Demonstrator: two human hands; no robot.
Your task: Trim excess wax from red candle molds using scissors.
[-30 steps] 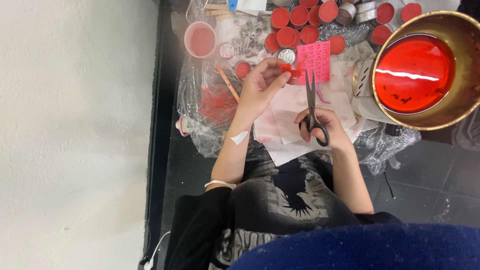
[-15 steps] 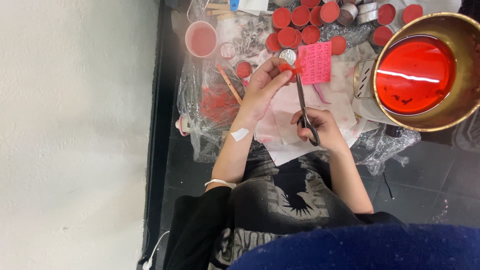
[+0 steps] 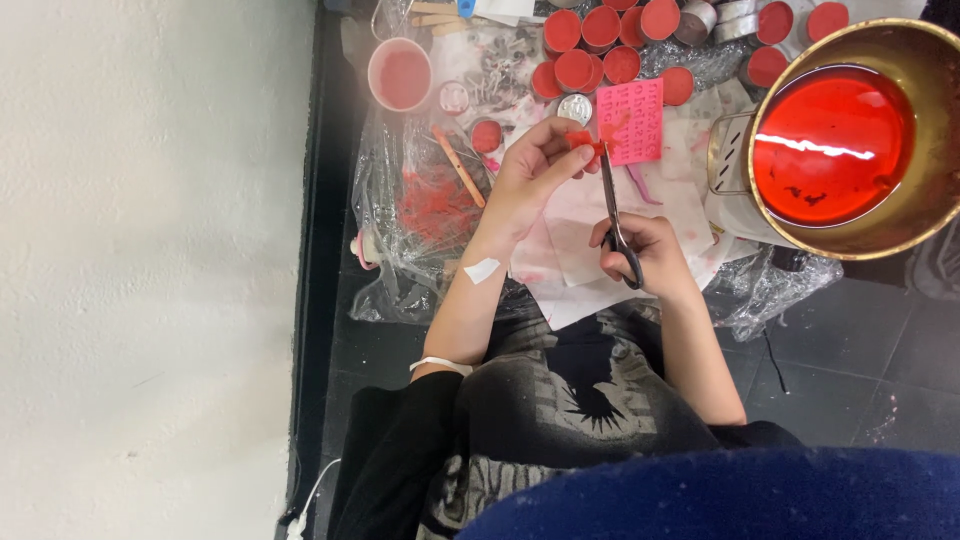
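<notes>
Red piece (image 3: 581,139): small, pinched between fingertips of left hand (image 3: 532,178), above white paper sheets (image 3: 575,245).
Left hand: fingers closed on the red piece, thumb toward the scissors; white plaster (image 3: 482,270) on the wrist.
Right hand (image 3: 640,255): fingers curled through black handles of scissors (image 3: 612,210), gripping them.
Scissors: blades nearly closed, tips touching the red piece.
Pink sheet (image 3: 632,120): just beside the red piece, flat on the paper.
Pot (image 3: 845,135): brass-coloured, full of red liquid, right of the hands, well apart.
Tins (image 3: 600,40): round, filled with red, clustered beyond the pink sheet.
Cup (image 3: 400,75): pinkish contents, far left of the tins.
Plastic wrap (image 3: 410,220): crumpled, clear, red-smeared, under a wooden stick (image 3: 458,166).
</notes>
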